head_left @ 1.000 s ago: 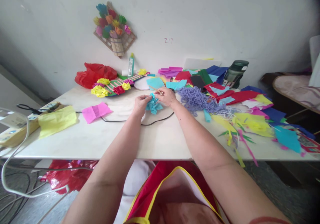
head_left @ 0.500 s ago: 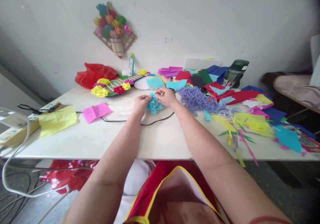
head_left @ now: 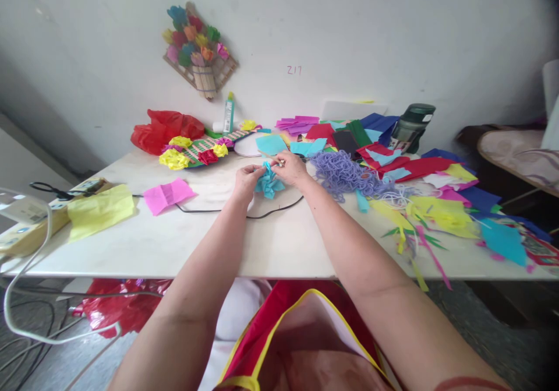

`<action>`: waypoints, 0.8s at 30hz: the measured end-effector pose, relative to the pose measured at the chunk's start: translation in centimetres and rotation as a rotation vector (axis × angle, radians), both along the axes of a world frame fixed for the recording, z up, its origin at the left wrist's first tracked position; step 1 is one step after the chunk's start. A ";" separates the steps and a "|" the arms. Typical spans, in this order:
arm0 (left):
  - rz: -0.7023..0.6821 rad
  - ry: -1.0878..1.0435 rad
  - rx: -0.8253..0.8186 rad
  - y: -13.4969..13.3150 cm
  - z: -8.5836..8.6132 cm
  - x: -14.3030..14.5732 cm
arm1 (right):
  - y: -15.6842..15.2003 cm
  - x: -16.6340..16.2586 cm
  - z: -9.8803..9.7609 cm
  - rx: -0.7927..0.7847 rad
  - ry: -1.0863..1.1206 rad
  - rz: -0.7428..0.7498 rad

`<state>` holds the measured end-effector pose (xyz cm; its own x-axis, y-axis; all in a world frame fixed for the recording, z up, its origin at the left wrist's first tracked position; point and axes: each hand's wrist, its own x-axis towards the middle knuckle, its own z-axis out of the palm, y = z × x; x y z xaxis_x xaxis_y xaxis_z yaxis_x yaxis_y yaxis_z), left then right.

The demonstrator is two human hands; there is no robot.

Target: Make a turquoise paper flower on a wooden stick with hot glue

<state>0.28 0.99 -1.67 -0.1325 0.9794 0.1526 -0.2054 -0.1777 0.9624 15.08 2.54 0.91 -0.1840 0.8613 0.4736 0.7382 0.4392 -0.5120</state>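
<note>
A crumpled light-blue paper flower point(head_left: 269, 187) is held just above the middle of the table. My left hand point(head_left: 247, 182) pinches its left edge between thumb and fingers. Close against its upper right side, my right hand point(head_left: 292, 169) is closed on a thin tan stick point(head_left: 267, 156), which points up and left. Part of the flower is hidden behind the fingers, and I cannot tell whether the stick touches it. Just beyond the hands lie flat light-blue paper pieces point(head_left: 271, 145). A black cord point(head_left: 279, 209) runs across the table under my wrists.
Purple yarn point(head_left: 338, 172) and coloured paper scraps point(head_left: 445, 213) spread to the right, before a dark green bottle point(head_left: 410, 127). At left are pink paper point(head_left: 168, 196), yellow paper point(head_left: 102, 210) and a power strip point(head_left: 26, 236). A flower-decorated board point(head_left: 203, 149) and glue bottle point(head_left: 229, 114) stand behind.
My right hand has shifted and turned slightly around the stick at the flower's upper edge. The left hand keeps its pinch in nearly the same place.
</note>
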 end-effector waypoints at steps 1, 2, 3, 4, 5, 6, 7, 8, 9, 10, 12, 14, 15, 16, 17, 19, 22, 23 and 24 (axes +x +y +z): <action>0.002 0.001 0.002 0.0 0.0 0.0 | 0.0 0.0 0.0 -0.005 -0.007 -0.003; 0.004 0.001 0.003 0.0 0.0 0.0 | 0.0 0.0 0.0 -0.010 -0.015 -0.004; 0.008 -0.001 0.003 0.0 0.0 0.0 | 0.0 0.0 0.1 -0.014 -0.021 -0.003; 0.013 -0.002 0.001 0.0 0.0 0.0 | 0.0 0.0 0.1 -0.020 -0.027 0.000; 0.018 -0.003 -0.002 -0.1 0.1 0.0 | 0.0 0.0 0.1 -0.026 -0.030 0.006; 0.021 -0.002 -0.006 -0.1 0.2 0.1 | 0.0 0.0 0.2 -0.032 -0.032 0.012; 0.023 -0.001 -0.010 -0.2 0.2 0.1 | 0.0 0.0 0.2 -0.036 -0.032 0.017; 0.025 0.001 -0.014 -0.2 0.3 0.1 | 0.0 0.0 0.2 -0.037 -0.030 0.018; 0.027 0.003 -0.018 -0.3 0.3 0.2 | 0.1 0.0 0.2 -0.033 -0.029 0.018; 0.029 0.004 -0.022 -0.3 0.3 0.2 | 0.1 0.0 0.2 -0.027 -0.028 0.017; 0.029 0.005 -0.021 -0.3 0.3 0.2 | 0.2 0.0 0.1 -0.014 -0.030 0.012; 0.029 0.006 -0.008 -0.2 0.2 0.2 | 0.3 0.1 0.0 -0.003 -0.036 0.013; 0.029 0.009 0.002 -0.2 0.2 0.2 | 0.3 0.1 0.0 0.001 -0.039 0.015; 0.031 0.016 0.011 -0.1 0.1 0.2 | 0.3 0.1 0.0 0.003 -0.043 0.016; 0.034 0.024 0.018 -0.1 0.0 0.2 | 0.3 0.1 0.0 0.006 -0.049 0.015; 0.040 0.044 0.020 0.0 -0.1 0.2 | 0.3 0.1 0.0 0.008 -0.065 0.008; 0.050 0.065 0.009 0.0 -0.1 0.2 | 0.3 0.1 0.0 0.013 -0.082 0.001; 0.052 0.069 0.006 0.0 0.0 0.2 | 0.3 0.1 0.0 0.013 -0.083 0.003; 0.052 0.071 0.006 0.0 0.0 0.2 | 0.3 0.1 0.0 0.011 -0.083 0.002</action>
<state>0.49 1.03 -1.70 -0.1722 0.9704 0.1691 -0.1271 -0.1921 0.9731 15.19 2.83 0.92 -0.2246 0.8558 0.4661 0.7768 0.4460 -0.4446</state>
